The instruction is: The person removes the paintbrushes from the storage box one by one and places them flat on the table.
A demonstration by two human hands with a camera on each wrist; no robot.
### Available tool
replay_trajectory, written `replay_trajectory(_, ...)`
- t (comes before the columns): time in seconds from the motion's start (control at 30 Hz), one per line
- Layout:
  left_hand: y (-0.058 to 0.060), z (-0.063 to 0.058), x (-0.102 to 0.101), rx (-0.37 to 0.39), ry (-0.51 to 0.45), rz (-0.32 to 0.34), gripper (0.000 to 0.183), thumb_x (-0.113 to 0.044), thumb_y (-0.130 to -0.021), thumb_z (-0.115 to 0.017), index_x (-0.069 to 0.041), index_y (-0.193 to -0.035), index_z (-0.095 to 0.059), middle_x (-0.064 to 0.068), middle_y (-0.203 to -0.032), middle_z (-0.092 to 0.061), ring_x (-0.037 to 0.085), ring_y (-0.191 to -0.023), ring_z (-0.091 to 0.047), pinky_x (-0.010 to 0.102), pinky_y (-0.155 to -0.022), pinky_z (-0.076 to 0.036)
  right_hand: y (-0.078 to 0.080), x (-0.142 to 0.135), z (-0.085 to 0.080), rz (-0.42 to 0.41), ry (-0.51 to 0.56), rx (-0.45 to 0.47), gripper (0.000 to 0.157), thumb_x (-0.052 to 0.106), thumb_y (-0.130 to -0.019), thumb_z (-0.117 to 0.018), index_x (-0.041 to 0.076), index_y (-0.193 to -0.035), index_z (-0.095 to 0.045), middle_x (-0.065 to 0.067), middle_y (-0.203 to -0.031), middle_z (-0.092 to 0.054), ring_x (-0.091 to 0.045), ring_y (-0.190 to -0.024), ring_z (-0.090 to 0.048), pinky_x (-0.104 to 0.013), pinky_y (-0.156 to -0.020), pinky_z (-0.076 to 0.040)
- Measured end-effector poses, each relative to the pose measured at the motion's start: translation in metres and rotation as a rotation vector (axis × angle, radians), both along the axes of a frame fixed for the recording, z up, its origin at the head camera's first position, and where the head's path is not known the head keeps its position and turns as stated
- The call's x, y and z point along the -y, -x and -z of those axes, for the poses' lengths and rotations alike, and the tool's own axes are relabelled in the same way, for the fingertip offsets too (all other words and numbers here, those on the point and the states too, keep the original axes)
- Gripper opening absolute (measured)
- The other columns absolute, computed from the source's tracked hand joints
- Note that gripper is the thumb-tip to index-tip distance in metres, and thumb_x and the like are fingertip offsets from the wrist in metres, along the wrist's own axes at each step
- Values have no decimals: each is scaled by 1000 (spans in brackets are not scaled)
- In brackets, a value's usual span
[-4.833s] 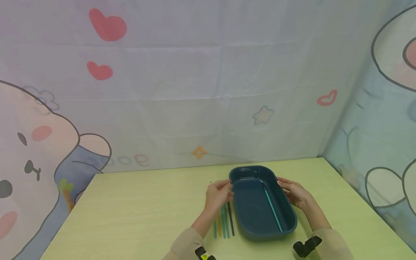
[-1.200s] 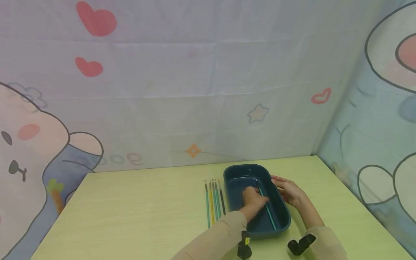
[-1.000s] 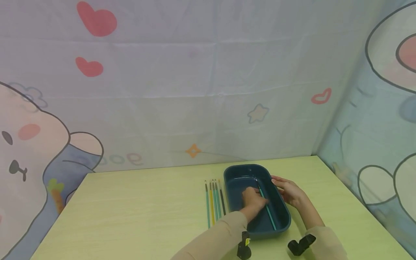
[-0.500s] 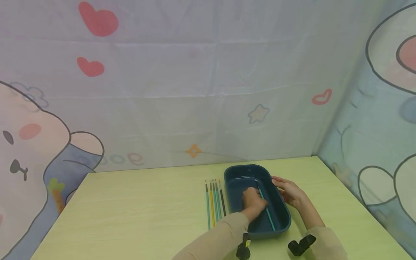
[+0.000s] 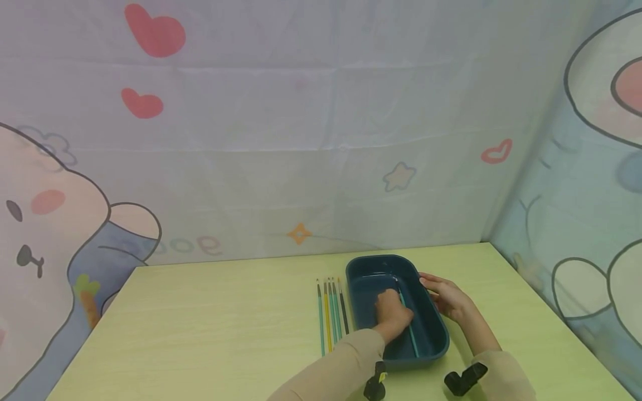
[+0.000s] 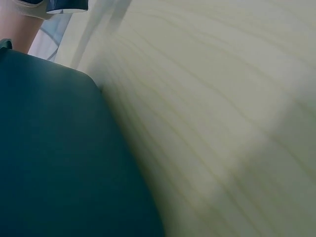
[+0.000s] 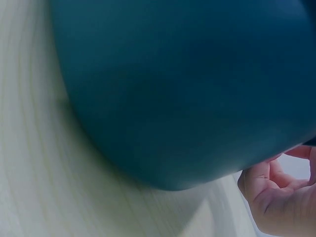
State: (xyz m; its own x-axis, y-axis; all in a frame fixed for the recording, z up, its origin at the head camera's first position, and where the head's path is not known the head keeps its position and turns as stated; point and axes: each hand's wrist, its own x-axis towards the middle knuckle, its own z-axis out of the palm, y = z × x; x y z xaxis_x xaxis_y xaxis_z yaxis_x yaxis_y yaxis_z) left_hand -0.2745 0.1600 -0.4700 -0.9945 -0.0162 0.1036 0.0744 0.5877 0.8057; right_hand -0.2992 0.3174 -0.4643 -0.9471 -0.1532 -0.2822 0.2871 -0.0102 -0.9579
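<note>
A deep blue tray (image 5: 368, 285) with rounded corners stands on the table, and its outer wall fills much of both wrist views. My left hand (image 5: 393, 313) reaches down inside it, fingers curled on a teal paintbrush (image 5: 413, 342) lying lengthwise along the tray floor. The fingertips and the brush's middle are partly hidden beneath the hand. At the tray's right side, my right hand (image 5: 451, 301) holds the rim; in the right wrist view its bent fingers and thumb meet the edge. To the tray's left lie several paintbrushes side by side, among them a yellow one (image 5: 328, 320) and a dark one (image 5: 343, 312).
The pale yellow-green table (image 5: 210, 323) extends widely to the left, its back edge against a printed cloth backdrop (image 5: 261, 184). Another cloth wall (image 5: 592, 211) borders the right side. The left sleeve (image 5: 331, 370) passes over the near ends of the loose brushes.
My left hand has gone from beside the tray's left rim into the tray. The near end of the brush inside has shifted slightly left. The right hand stays at the rim.
</note>
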Motion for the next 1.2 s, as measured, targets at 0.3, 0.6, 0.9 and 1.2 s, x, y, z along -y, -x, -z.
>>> replay_trajectory(0.3, 5, 2, 1, 17, 5, 0, 18, -4, -60, -80, -3, -59, -62, -2, -52, -45, 16, -54, -42, 26, -46, -37, 1, 0, 0, -1, -20, 1, 54, 24, -100, -49, 1, -146, -35, 13, -97, -63, -9, -89, -59, -23, -75, -56)
replay_trajectory(0.6, 5, -2, 3, 69, -31, 5, 28, -3, -60, -79, -8, -48, -54, -7, -43, -33, 15, -47, -37, 24, -39, -26, 0, 2, -2, -4, -38, -3, 58, 25, -100, -49, 0, -148, -30, 12, -97, -62, -9, -88, -58, -23, -74, -56)
replay_trajectory(0.9, 3, -6, 10, 78, -51, 19, 26, -8, -65, -83, 3, -86, -73, 4, -51, -64, 12, -39, -58, 25, -50, -55, -2, 4, -4, -3, -59, -13, 63, 25, -100, -49, -2, -150, -23, 14, -103, -60, -6, -93, -59, -24, -78, -55)
replay_trajectory(1.2, -2, -15, 18, 86, -167, 38, 28, -5, -67, -81, 2, -93, -74, 4, -60, -70, 15, -42, -63, 23, -51, -56, -2, 3, -2, -4, -49, 0, 64, 27, -100, -49, -2, -150, -22, 15, -101, -61, -6, -92, -59, -25, -79, -56)
